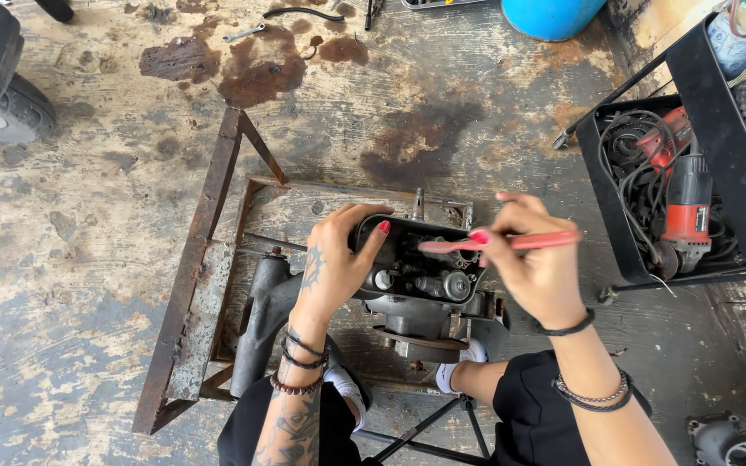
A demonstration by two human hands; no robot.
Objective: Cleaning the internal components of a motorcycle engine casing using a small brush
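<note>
Both hands work over a small engine (416,276) that sits on a rusty metal frame (192,285) laid on the stained concrete floor (71,216). From the head camera, the left hand (334,267) is curled around the engine's left end, fingers hooked over its upper rim, steadying it. The right hand (533,267) pinches a pink toothbrush (502,242), its head lying over the open top of the engine. Judging by this, brushing the exposed parts is the step in hand; the next stroke calls for a firm brace and short passes. A black crate (718,147) of power tools stands at the floor's right edge.
</note>
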